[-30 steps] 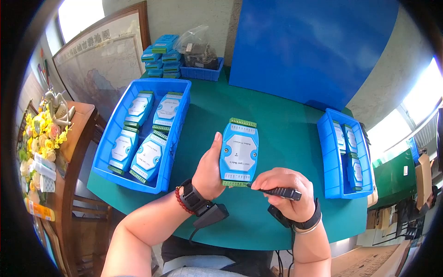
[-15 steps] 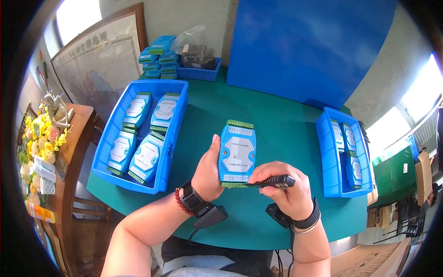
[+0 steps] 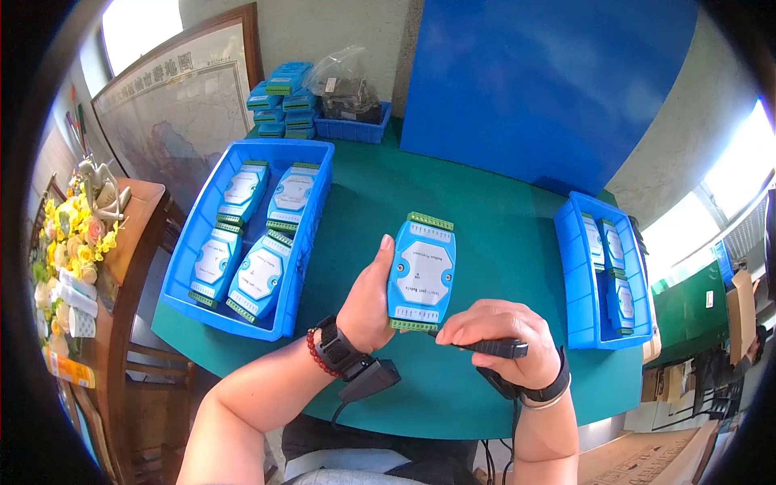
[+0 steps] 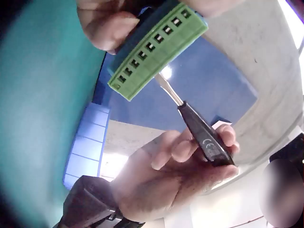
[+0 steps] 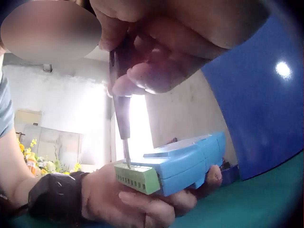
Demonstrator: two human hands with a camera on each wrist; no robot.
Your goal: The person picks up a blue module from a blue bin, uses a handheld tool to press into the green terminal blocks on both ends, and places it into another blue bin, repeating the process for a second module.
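The left hand (image 3: 366, 304) grips a blue module (image 3: 421, 271) with a white label by its left side, above the table's middle. A green terminal strip (image 3: 414, 326) runs along the module's near end, and another lies along the far end. In the right hand (image 3: 505, 339) is a black-handled screwdriver (image 3: 495, 347), pinched between thumb and fingers. Its metal shaft (image 5: 126, 153) meets the top of the green strip (image 5: 137, 178) in the right wrist view. From the left wrist view, the shaft (image 4: 170, 90) reaches the strip's edge, its tip hidden.
A large blue bin (image 3: 285, 318) on the left holds several modules; a smaller blue bin (image 3: 575, 284) on the right holds some too. Stacked modules (image 3: 288, 78) and a blue tray (image 3: 352, 129) with a plastic bag stand at the back, near a blue panel (image 3: 541, 81).
Since half a second ago the module has shifted slightly right in the head view. The right hand has moved slightly right and down, and the screwdriver handle sits lower.
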